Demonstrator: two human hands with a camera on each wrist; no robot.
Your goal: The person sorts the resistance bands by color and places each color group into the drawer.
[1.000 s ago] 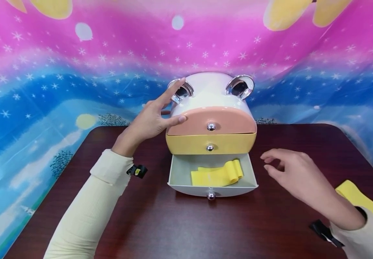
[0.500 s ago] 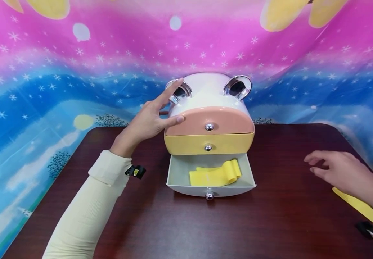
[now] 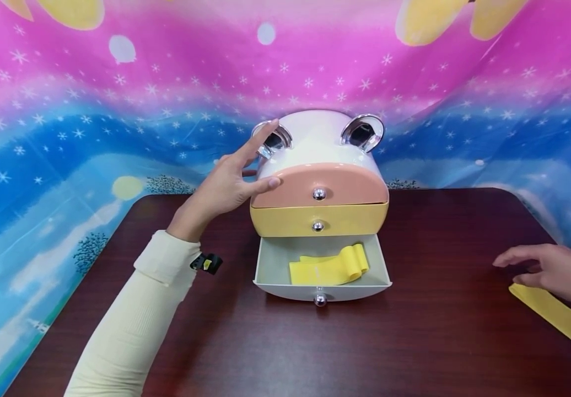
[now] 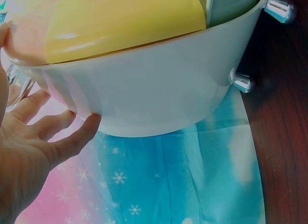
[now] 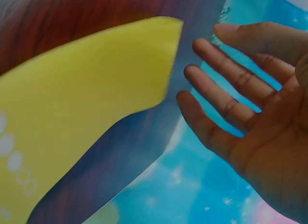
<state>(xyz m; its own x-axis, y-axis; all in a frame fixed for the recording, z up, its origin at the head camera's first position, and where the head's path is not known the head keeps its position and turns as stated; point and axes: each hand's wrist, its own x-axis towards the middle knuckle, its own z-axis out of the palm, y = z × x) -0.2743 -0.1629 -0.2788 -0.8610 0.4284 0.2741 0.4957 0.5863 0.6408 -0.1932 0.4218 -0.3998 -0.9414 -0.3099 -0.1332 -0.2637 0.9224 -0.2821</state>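
A small animal-faced drawer cabinet [image 3: 315, 135] stands on the table, white on top with two shiny ears. My left hand [image 3: 226, 179] rests against its left side, thumb at the peach top drawer [image 3: 350, 184] and index finger by the left ear [image 3: 276, 140]. In the left wrist view, fingertips [image 4: 91, 123] touch the white side wall, fingers spread. The grey bottom drawer [image 3: 270, 264] is pulled out, with a folded yellow strip [image 3: 327, 270] inside. My right hand [image 3: 558, 270] hovers over a second yellow strip [image 5: 106, 75], relaxed fingers apart from its end in the right wrist view.
The yellow middle drawer [image 3: 285, 220] is closed, with a round silver knob [image 3: 318, 226]. A pink and blue snowflake cloth [image 3: 176, 66] hangs behind the dark wooden table [image 3: 285, 353]. Its rounded back corner [image 3: 506, 196] lies at the right.
My right hand has moved right, away from the bottom drawer and over to the yellow strip at the table's right. My left hand keeps its place on the cabinet.
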